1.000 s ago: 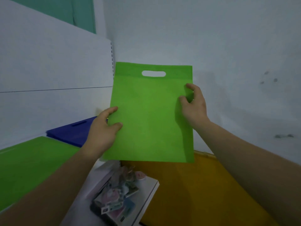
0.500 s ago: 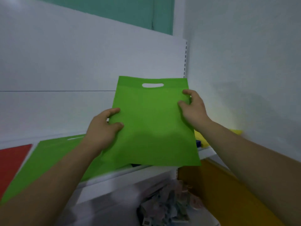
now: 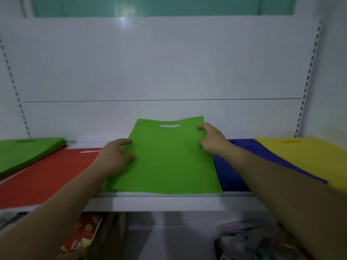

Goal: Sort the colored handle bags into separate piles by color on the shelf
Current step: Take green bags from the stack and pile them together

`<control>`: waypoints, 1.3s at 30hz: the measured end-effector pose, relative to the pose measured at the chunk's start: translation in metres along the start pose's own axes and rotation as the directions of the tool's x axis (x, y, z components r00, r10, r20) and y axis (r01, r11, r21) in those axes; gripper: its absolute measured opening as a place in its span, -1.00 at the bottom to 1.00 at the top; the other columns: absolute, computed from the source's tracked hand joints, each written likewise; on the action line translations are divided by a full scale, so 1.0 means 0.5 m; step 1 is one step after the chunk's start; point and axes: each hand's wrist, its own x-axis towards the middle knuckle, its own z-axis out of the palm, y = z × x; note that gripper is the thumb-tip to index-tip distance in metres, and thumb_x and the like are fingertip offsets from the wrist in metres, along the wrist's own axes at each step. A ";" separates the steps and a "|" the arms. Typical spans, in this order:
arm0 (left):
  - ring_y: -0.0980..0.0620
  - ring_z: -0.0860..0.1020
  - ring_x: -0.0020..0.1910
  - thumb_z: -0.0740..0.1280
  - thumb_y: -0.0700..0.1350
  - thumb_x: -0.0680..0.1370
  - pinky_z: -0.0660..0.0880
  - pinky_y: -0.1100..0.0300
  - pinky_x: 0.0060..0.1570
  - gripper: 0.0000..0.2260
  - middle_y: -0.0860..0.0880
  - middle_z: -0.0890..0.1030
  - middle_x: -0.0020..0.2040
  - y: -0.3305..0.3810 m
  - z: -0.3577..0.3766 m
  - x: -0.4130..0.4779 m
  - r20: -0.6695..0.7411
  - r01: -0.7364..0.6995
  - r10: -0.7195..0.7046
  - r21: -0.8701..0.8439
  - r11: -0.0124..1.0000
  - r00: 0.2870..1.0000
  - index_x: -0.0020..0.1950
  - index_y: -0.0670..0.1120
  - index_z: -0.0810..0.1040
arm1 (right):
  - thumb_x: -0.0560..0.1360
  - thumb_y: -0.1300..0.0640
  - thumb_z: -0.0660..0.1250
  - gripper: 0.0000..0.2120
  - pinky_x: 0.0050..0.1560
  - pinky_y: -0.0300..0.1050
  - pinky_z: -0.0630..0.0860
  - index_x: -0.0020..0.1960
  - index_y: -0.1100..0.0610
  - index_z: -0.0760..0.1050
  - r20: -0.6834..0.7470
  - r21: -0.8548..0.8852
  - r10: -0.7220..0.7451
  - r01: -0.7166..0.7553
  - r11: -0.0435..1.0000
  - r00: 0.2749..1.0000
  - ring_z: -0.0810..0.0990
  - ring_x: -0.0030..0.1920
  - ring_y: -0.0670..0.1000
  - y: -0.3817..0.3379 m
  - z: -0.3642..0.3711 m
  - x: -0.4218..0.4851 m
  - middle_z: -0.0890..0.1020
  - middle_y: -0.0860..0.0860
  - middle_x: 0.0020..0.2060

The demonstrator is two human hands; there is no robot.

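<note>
Head-worn view, forward and slightly down, close to shelf (image 3: 169, 201)

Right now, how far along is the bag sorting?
A red pile, blue pile and yellow pile already lie sorted on the shelf. The left hand and right hand hold a green bag between red and blue. Left: the far-left green stack, apparently atop red bags.

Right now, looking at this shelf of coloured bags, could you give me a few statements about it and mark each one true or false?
1. The left hand and the right hand both grip the middle green bag. True.
2. The yellow bag lies at the left end of the shelf. False: it lies at the right end.
3. A blue bag lies between that green bag and the yellow bag. True.
4. The gripped bag's handle slot faces the person. False: it faces the back panel.
</note>
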 end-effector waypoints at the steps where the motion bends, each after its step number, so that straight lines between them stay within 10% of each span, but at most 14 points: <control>1: -0.06 0.52 -0.18 0.41 -0.25 0.46 0.45 0.19 -0.15 -0.55 -0.17 0.55 0.08 -0.007 -0.004 0.002 0.013 -0.010 0.009 0.068 0.998 1.000 0.34 -0.09 0.46 | 0.48 0.32 0.23 -0.49 -0.07 -0.24 0.40 0.42 0.09 0.31 0.027 -0.067 -0.021 0.023 0.997 0.999 0.49 0.14 0.11 -0.005 0.014 0.006 0.42 0.13 0.30; 10: -0.03 0.36 0.37 0.34 0.13 0.50 0.25 0.21 0.31 -0.50 -0.08 0.38 0.42 -0.059 -0.026 -0.003 0.293 -0.171 0.050 0.404 0.899 0.955 0.39 -0.02 0.40 | 0.56 -0.09 0.20 -0.46 0.33 0.00 0.33 0.48 0.06 0.21 0.341 -0.568 0.106 0.114 0.815 0.934 0.30 0.38 0.20 -0.025 0.087 0.019 0.24 0.19 0.43; 15: 0.08 0.24 0.44 0.13 0.67 -0.07 0.13 0.28 0.34 0.19 0.05 0.23 0.50 -0.048 -0.046 -0.038 0.566 -0.284 0.026 0.373 0.884 0.824 0.47 0.10 0.27 | 0.58 -0.20 0.13 -0.43 0.37 0.00 0.27 0.49 0.05 0.20 0.403 -0.603 0.138 0.149 0.784 0.905 0.25 0.42 0.19 -0.029 0.089 0.017 0.22 0.16 0.46; 23: 0.09 0.16 0.48 0.00 0.69 -0.18 0.08 0.24 0.39 0.29 0.07 0.13 0.54 -0.059 -0.050 -0.043 0.583 -0.344 0.077 0.361 0.867 0.808 0.49 0.14 0.20 | 0.59 -0.21 0.09 -0.45 0.35 -0.09 0.30 0.43 0.11 0.33 0.455 -0.604 0.164 0.168 0.779 0.876 0.34 0.38 0.09 -0.044 0.083 0.005 0.36 0.09 0.41; 30: 0.08 0.23 0.45 0.31 0.33 0.41 0.15 0.23 0.38 -0.28 0.06 0.22 0.51 -0.073 -0.046 -0.036 0.573 -0.392 0.111 0.393 0.832 0.812 0.49 0.09 0.22 | 0.58 -0.23 0.09 -0.45 0.37 -0.07 0.28 0.43 0.09 0.34 0.429 -0.609 0.188 0.129 0.782 0.884 0.34 0.38 0.09 -0.046 0.091 0.000 0.36 0.08 0.41; 37: 0.00 0.10 0.51 0.01 0.41 0.47 0.02 0.12 0.48 -0.24 -0.07 0.14 0.54 -0.110 -0.075 -0.002 0.516 -0.359 0.110 0.412 0.838 0.849 0.54 -0.03 0.12 | 0.58 -0.23 0.08 -0.46 0.36 -0.09 0.28 0.42 0.07 0.35 0.371 -0.631 0.208 0.081 0.772 0.905 0.33 0.39 0.10 -0.057 0.103 -0.007 0.36 0.09 0.42; 39: -0.08 0.07 0.52 -0.21 0.62 0.24 0.04 -0.07 0.47 0.04 -0.08 0.13 0.54 -0.136 -0.081 0.013 0.522 -0.335 0.045 0.477 0.812 0.852 0.55 0.01 0.08 | 0.58 -0.25 0.07 -0.44 0.37 -0.08 0.27 0.44 0.06 0.33 0.367 -0.631 0.219 0.069 0.773 0.904 0.32 0.40 0.10 -0.062 0.108 -0.010 0.35 0.09 0.43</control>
